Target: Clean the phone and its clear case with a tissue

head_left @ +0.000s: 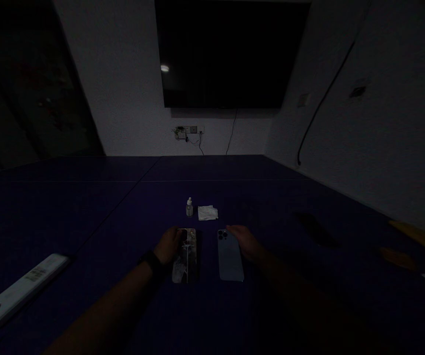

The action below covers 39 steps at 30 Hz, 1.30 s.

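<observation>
Dim light leaves much of the scene dark. My left hand (168, 245), with a dark band on its wrist, grips the left edge of a patterned phone case (187, 259) in grey and black. Whether a phone sits inside the case I cannot tell. To its right, my right hand (246, 242) holds a pale blue phone (230, 260) by its upper right edge, back side up with the camera lenses at the top. Beyond them stand a small clear dropper bottle (189, 209) with a white top and a folded white cloth or tissue (208, 213).
A dark blue table (123, 207) spreads out ahead. On its left lies a long white device (23, 291) with a lit round spot. At right are a dark flat object (316, 230), an orange-brown item (397, 257) and a yellow item (417, 235). A television (230, 54) hangs on the wall.
</observation>
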Tool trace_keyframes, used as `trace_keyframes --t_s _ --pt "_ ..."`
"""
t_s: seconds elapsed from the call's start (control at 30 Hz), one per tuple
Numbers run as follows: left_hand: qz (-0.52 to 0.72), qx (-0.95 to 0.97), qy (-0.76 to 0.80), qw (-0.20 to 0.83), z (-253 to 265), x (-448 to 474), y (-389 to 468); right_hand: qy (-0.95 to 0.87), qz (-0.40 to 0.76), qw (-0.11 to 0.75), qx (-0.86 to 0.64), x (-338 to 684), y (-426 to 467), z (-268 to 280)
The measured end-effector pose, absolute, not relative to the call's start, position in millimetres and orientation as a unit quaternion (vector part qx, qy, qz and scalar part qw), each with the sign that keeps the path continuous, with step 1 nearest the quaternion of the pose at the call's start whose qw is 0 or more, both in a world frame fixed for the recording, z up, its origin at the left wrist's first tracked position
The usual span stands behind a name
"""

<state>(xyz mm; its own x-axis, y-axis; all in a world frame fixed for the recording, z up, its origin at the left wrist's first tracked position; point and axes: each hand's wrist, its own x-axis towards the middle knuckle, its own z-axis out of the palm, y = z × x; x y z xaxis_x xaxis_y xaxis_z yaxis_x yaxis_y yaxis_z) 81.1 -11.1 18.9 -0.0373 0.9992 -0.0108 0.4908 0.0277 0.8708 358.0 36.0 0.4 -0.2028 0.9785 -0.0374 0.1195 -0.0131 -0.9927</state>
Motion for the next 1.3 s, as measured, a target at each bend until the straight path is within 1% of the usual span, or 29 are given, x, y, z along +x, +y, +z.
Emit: trace_keyframes --t_s 0.13,0.23,0.37,0.5,0.73,0.97,1.13,1.3 --pt "0.256 0.675 0.652 0.232 15.9 82.1 -3.8 -0.676 0.391 0.353 -0.515 362.4 54.5 1.7" --pt "0.185 0.716 0.655 0.155 15.1 84.7 -2.0 -0.732 0.316 0.310 -0.518 361.7 60.0 2.3" --pt "0.121 0.738 0.659 0.077 13.6 88.3 -2.8 -0.771 0.255 0.275 -0.515 356.0 59.5 -1.8" --pt "0.097 0.737 0.668 0.034 10.2 90.3 -4.1 -0.783 0.212 0.273 -0.517 353.4 58.0 -8.6" --pt "0.110 0.724 0.680 0.021 6.8 90.4 -4.8 -0.779 0.187 0.317 -0.509 355.6 54.6 -17.4" --pt "0.177 0.706 0.684 0.052 7.8 86.1 -4.9 -0.740 0.190 0.338 -0.549 357.3 65.5 -5.2" --pt "0.217 0.706 0.670 0.079 18.6 73.3 9.2 -0.682 0.196 0.308 -0.634 354.8 101.8 18.5" --pt "0.235 0.721 0.647 0.084 44.4 64.0 44.6 -0.646 0.240 0.261 -0.676 324.0 140.2 27.9"
